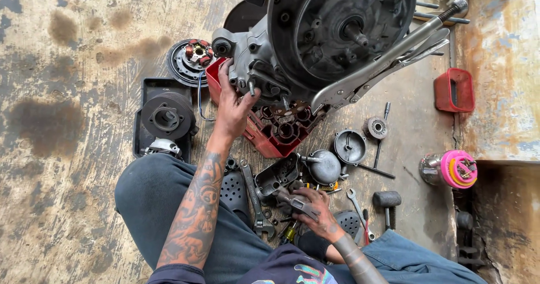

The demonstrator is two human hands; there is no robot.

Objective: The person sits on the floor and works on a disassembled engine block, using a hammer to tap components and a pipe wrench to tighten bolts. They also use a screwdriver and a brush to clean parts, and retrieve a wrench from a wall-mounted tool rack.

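I sit on the floor with a grey engine case standing in front of me on a red plastic crate. My left hand rests flat against the lower left side of the case, fingers spread. Large locking pliers are clamped on the case's lower edge and stick out to the upper right. My right hand is down by my knees, closed around the handle of a metal tool among the scattered parts.
A black tray at the left holds a round flywheel, with a stator plate behind it. An adjustable wrench, a round cover, a small mallet, a red bin and a pink-capped can lie around.
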